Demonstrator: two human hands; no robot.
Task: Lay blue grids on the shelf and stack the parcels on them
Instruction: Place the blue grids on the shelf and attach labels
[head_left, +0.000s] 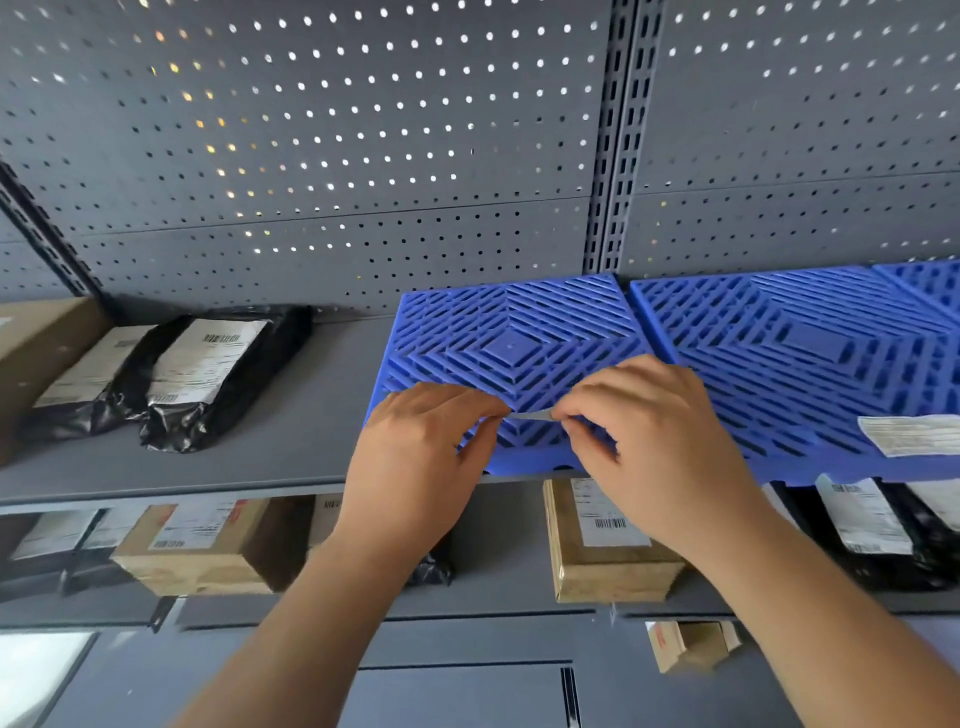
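A blue grid (511, 332) lies on the grey shelf (291, 447), its front edge over the shelf lip. Both hands are at that front edge. My left hand (421, 457) and my right hand (660, 441) pinch the two ends of a small pale strip (530, 415) just above the grid. A second blue grid (800, 358) lies to the right, touching the first, with a white label (909, 434) on its front. A third blue grid (930, 283) shows at the far right. Two black parcels (208, 374) with white labels lie on the shelf's left part.
A brown box (36, 353) stands at the shelf's far left. A perforated grey back panel (337, 156) rises behind. The lower shelf holds cardboard boxes (608, 545) and black parcels (883, 525). Bare shelf lies between the black parcels and the first grid.
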